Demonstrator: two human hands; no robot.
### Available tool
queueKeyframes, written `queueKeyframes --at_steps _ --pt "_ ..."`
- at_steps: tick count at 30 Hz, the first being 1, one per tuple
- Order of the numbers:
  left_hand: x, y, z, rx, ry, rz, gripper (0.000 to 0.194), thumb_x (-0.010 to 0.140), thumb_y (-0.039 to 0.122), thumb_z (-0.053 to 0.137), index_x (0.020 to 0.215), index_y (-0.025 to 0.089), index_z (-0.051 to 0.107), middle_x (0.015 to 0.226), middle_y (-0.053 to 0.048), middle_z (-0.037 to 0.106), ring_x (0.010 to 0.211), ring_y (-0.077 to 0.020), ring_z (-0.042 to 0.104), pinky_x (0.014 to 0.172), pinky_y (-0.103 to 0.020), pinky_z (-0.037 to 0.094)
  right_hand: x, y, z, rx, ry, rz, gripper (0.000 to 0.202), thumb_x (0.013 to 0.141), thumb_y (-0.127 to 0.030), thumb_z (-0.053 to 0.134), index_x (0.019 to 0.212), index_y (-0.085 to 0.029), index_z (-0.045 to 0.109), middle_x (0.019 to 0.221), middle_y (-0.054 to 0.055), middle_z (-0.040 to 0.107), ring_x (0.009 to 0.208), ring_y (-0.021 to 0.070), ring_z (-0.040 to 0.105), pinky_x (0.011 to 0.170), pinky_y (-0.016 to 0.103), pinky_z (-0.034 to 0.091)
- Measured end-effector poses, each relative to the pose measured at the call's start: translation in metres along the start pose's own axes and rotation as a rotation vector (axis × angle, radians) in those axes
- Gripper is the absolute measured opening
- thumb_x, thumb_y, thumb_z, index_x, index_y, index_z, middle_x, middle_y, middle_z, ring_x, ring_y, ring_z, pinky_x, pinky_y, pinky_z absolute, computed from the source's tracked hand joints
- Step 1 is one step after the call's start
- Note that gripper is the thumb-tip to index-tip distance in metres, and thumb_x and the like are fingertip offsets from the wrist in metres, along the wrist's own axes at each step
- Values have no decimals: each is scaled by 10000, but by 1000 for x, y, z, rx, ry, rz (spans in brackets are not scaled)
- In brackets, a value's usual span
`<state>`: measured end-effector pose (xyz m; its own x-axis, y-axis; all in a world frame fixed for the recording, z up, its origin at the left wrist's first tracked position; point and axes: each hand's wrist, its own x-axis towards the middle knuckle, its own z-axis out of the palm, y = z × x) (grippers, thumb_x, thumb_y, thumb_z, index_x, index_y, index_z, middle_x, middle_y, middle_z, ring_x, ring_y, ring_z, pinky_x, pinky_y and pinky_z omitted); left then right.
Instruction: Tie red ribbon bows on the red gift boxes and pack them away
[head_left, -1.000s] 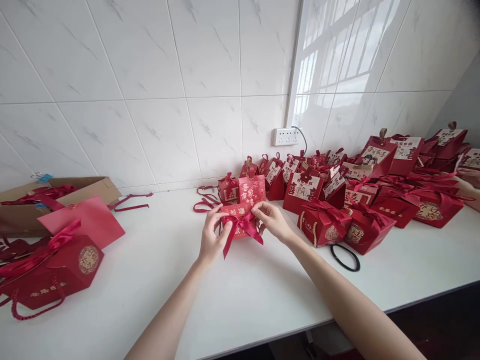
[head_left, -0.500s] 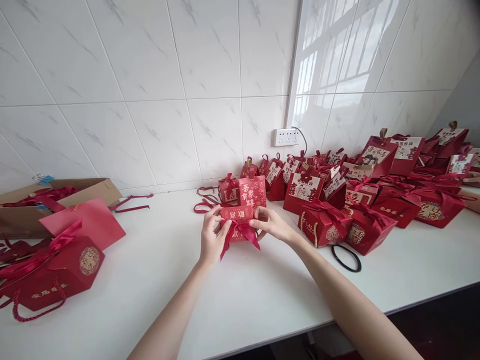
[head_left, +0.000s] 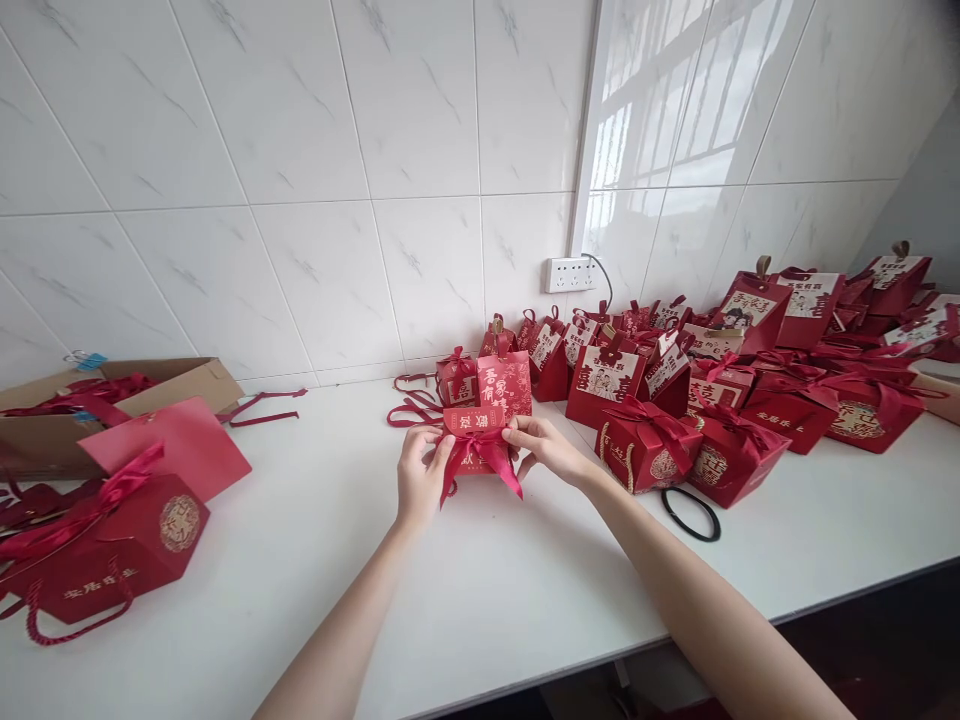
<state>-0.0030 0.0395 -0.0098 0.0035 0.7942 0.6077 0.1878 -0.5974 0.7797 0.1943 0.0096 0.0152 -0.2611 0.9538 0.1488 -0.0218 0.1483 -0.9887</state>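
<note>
A small red gift box [head_left: 486,466] with a ribbon bow [head_left: 480,446] across its front is in the middle of the white table. My left hand [head_left: 421,474] pinches the bow's left side between thumb and fingers. At the bow's right side, my right hand [head_left: 543,448] has its thumb and forefinger closed on the ribbon. Two ribbon tails hang down in front of the box. Right behind it stands a red box with white lettering [head_left: 504,384].
Many red gift boxes [head_left: 611,385] crowd the right side. A black band [head_left: 691,515] lies before them. On the left are a larger red box [head_left: 112,560], a red card [head_left: 169,450] and a cardboard box [head_left: 191,383] holding ribbons. A power strip [head_left: 572,275] is on the wall.
Both hands have shifted slightly at the bow. The bow's loops look a little flatter and the box top has tilted slightly. The view has moved a little.
</note>
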Motion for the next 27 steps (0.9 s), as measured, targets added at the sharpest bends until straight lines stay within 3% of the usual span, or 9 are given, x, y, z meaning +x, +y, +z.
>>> queueKeyframes --at_steps 4,11,19,27 --pt "1 3 0 10 15 -35 329 773 501 545 692 183 528 851 -45 550 874 -170 542 719 -257 490 2 3 -1 33 10 -3 358 733 -469 627 653 -176 438 628 -26 463 586 108 497 439 248 513" --pt "1 -3 1 28 21 -70 333 776 501 537 683 181 540 862 -45 571 897 -185 536 848 -295 410 6 11 -1 125 13 -3 340 727 -464 629 665 -182 451 614 -33 446 568 106 473 443 248 497" --pt "0 -6 4 -97 3 -228 386 736 545 571 671 165 554 910 -49 575 917 -186 532 848 -277 383 9 17 -3 308 45 36 376 668 -453 689 621 -177 439 575 -57 368 491 65 345 439 208 401" --pt "4 -6 5 -344 -29 -400 418 644 541 665 612 151 519 736 -27 576 684 -133 515 618 -234 401 13 24 -5 380 42 28 360 677 -412 692 615 -173 430 559 -58 347 493 59 287 452 188 281"
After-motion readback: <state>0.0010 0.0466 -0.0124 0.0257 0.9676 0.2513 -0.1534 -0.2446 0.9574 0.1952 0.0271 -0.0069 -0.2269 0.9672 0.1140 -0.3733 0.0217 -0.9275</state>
